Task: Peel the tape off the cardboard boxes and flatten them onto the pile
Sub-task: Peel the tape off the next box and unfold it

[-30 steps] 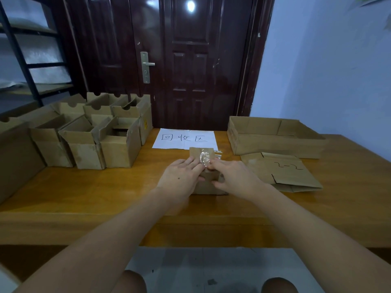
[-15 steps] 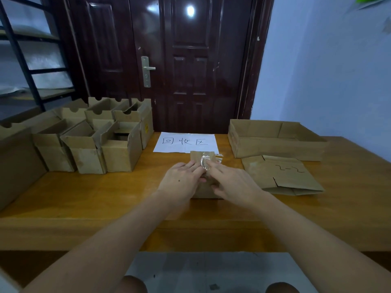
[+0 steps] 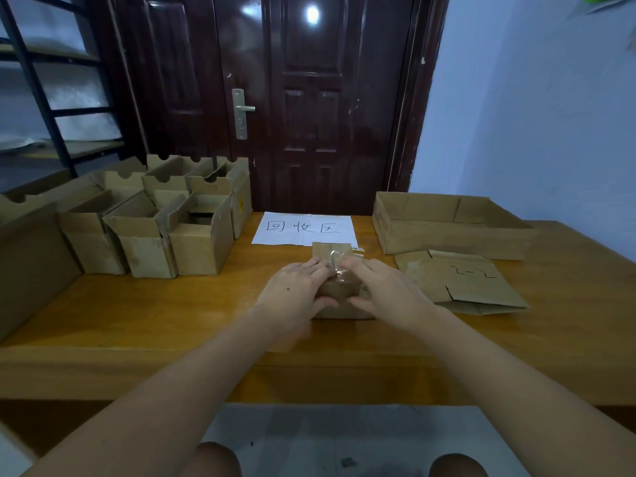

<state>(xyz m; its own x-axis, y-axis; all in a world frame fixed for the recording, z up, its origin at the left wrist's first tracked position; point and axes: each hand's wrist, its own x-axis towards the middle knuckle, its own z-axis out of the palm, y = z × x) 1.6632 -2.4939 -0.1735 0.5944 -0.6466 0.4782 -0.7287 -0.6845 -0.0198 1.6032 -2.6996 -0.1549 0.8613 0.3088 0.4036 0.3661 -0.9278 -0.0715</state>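
A wooden table (image 3: 137, 315) is seen spanning the whole width of the view, its near edge running across just above the person's knees, and its far edge set against a dark door (image 3: 309, 105) and a pale blue wall (image 3: 533, 115). The left end of the table is taken up by a cluster of open cardboard boxes (image 3: 151, 225), packed side by side and touching, with a larger brown box (image 3: 27, 263) at the extreme left. At the far right a shallow open cardboard tray (image 3: 447, 232) is placed, and just in front of it a flattened box (image 3: 461, 280), marked in pen, is laid flat. A sheet of white paper (image 3: 304, 229) with handwritten characters lies at the far middle. Bare wood is left along the near strip of the table, on both sides of the forearms, and between the box cluster and the hands. The small taped box (image 3: 339, 294) is found at the table's middle, just in front of the paper, between the two hands. The left hand (image 3: 292, 294) is laid against the box's left side and top, fingers extended toward the centre. The right hand (image 3: 382, 290) is laid over the right side, its fingers reaching the strip of clear tape (image 3: 335, 266) that is lifted and crinkled at the box's top; whether the tape is pinched cannot be told.
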